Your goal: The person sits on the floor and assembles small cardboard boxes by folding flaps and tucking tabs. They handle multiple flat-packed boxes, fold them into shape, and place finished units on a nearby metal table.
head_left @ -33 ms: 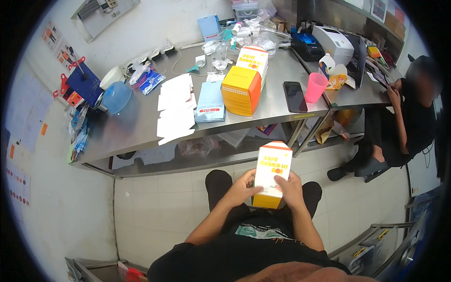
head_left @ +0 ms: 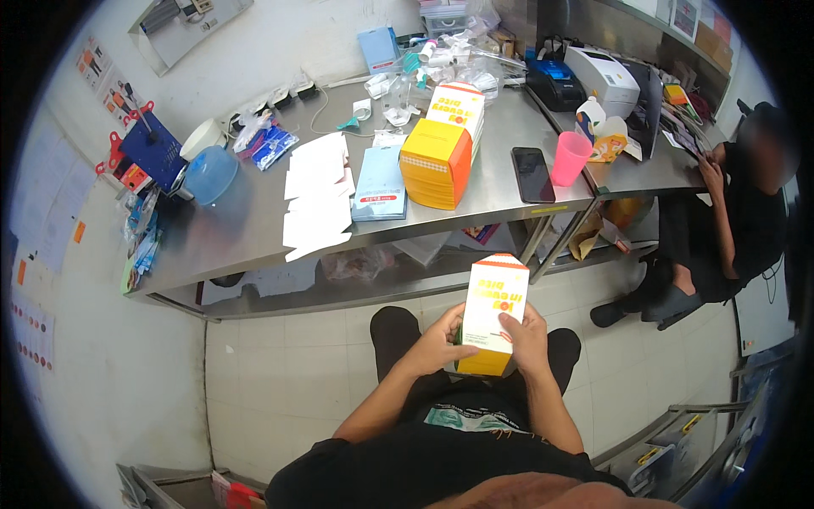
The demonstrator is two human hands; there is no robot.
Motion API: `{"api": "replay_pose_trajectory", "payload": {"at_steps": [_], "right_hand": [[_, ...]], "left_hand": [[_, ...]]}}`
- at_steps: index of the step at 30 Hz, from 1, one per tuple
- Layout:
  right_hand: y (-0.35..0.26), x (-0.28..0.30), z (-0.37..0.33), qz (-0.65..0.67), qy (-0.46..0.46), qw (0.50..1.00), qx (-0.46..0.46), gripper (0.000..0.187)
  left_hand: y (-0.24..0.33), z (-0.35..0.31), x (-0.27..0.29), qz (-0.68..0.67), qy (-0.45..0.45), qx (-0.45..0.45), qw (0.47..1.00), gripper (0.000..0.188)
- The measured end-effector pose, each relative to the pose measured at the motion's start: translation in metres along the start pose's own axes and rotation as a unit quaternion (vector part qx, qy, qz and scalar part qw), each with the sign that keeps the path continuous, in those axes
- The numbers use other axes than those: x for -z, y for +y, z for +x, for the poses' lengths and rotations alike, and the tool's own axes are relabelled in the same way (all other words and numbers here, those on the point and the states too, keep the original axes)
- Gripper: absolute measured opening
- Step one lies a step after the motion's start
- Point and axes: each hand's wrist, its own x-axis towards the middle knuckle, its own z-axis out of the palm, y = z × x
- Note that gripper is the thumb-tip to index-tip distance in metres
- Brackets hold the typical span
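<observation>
Above my lap I hold a white cardboard carton (head_left: 492, 293) with yellow and red print and a yellow lower end. It is either a single carton or a stack of flattened ones; I cannot tell which. My left hand (head_left: 437, 343) grips its left edge, thumb across the lower front. On the opposite edge is my right hand (head_left: 530, 339), thumb pressed on the white face. Ahead on the metal table (head_left: 242, 229) stands a thick stack of yellow and orange cartons (head_left: 434, 161), with white printed cartons (head_left: 455, 109) behind it.
Left of the stack lie light-blue packets (head_left: 380, 182) and white card sheets (head_left: 315, 195). A phone (head_left: 532, 174) and pink cup (head_left: 571, 159) stand to the right. Plastic clutter (head_left: 458, 64) fills the back. Another person (head_left: 746, 204) sits at far right, beyond a printer (head_left: 600, 78).
The carton has shifted very slightly to the right in my hands. My right thumb sits a little higher on its face, uncovering more print below.
</observation>
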Motion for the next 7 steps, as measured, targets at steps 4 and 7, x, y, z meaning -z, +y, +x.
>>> {"api": "replay_pose_trajectory", "payload": {"at_steps": [4,7], "right_hand": [[0.006,-0.008,0.001,-0.007,0.042,0.997,0.070,0.033],[0.021,0.000,-0.001,-0.031,0.055,0.993,0.100,0.036]], "left_hand": [[-0.005,0.002,0.001,-0.029,0.002,-0.032,0.999,0.082],[-0.030,0.008,0.017,-0.053,0.058,-0.064,0.995,0.084]]}}
